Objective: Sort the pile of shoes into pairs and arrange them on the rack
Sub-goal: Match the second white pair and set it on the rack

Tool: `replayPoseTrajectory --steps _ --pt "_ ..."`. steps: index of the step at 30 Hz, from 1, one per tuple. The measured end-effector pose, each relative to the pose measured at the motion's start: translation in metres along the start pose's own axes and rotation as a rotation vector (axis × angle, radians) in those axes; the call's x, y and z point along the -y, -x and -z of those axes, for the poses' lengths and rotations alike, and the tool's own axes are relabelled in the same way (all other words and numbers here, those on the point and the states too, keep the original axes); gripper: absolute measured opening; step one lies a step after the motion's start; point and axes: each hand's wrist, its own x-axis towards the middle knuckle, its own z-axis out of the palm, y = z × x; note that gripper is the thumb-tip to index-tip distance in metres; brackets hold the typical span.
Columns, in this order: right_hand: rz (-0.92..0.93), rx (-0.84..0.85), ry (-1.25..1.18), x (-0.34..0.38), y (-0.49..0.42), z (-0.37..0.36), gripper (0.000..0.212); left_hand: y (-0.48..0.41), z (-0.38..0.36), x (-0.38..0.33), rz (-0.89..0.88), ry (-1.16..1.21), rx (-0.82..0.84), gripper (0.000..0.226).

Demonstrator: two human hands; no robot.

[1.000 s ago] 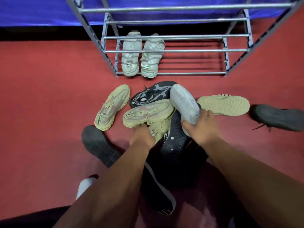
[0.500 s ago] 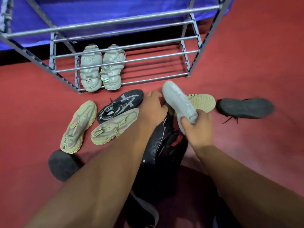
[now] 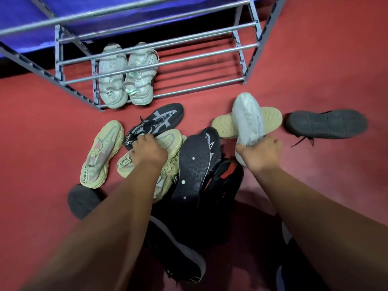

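Note:
My right hand (image 3: 260, 153) grips the heel end of a pale grey shoe (image 3: 247, 118), held sole-up above the red floor to the right of the pile. My left hand (image 3: 148, 151) has its fingers curled over a beige sneaker (image 3: 168, 140) on top of the pile. A second beige sneaker (image 3: 102, 152) lies to its left. A black patterned shoe (image 3: 156, 121) lies just behind my left hand. The metal shoe rack (image 3: 189, 57) stands behind the pile, with a pair of white shoes (image 3: 113, 78) at the left of its lowest tier.
A black shoe (image 3: 193, 164) lies sole-up in the pile beside a black and red one (image 3: 226, 175). A beige shoe (image 3: 271, 120) lies sole-up behind the grey shoe. Black shoes lie at the far right (image 3: 325, 123) and lower left (image 3: 84, 201). A blue cloth (image 3: 63, 13) hangs behind the rack.
My left hand has moved left from beside the grey shoe onto the beige sneaker. My right hand has carried the grey shoe to the right, off the pile.

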Motion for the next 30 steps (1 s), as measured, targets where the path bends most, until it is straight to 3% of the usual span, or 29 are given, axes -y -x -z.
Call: replayPoseTrajectory --steps 4,9,11,18,22,27,30 --pt "0.065 0.004 -0.051 0.013 0.009 0.002 0.075 -0.011 0.004 0.001 -0.013 -0.004 0.082 0.055" --pt "0.247 0.024 -0.006 0.039 0.025 -0.004 0.069 -0.028 0.028 0.006 -0.104 -0.223 0.114 0.022" --pt "0.282 0.039 -0.001 0.047 0.032 -0.011 0.067 -0.035 0.038 0.010 -0.140 -0.239 0.101 0.019" --pt "0.382 0.078 0.022 0.069 0.044 -0.035 0.065 -0.046 0.065 0.034 -0.078 0.292 -0.032 0.025" --pt "0.407 0.106 0.051 0.078 0.049 -0.048 0.070 -0.042 0.074 0.034 -0.051 0.455 -0.040 0.022" --pt "0.391 0.142 0.162 0.077 0.049 -0.056 0.076 -0.021 0.048 0.056 0.080 0.401 0.072 0.049" --pt "0.361 0.150 0.241 0.074 0.048 -0.057 0.076 0.003 0.034 0.070 0.086 0.428 0.136 0.079"
